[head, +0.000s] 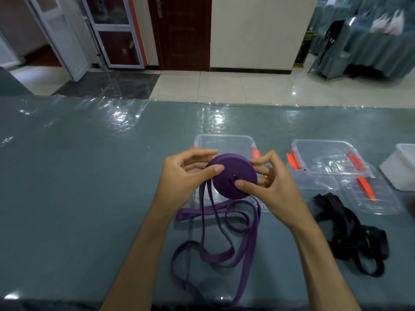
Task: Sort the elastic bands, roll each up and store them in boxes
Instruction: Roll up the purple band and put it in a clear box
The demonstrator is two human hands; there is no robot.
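A thick purple roll of elastic band (233,176) is held above the table between both hands. My left hand (186,173) grips its left side, thumb on the face. My right hand (269,185) holds its right side, thumb pressed near the centre. The loose purple band (215,248) trails down from the roll in loops onto the table. A clear box with orange latches (224,142) sits right behind the roll, partly hidden by it. A second clear box (327,158) stands to the right. A heap of black elastic bands (350,234) lies at the right.
A clear lid with an orange clip (368,196) lies under and in front of the second box. A white container (402,169) stands at the far right edge. The table (78,176) has a shiny grey-green cover. Tiled floor and doors lie beyond.
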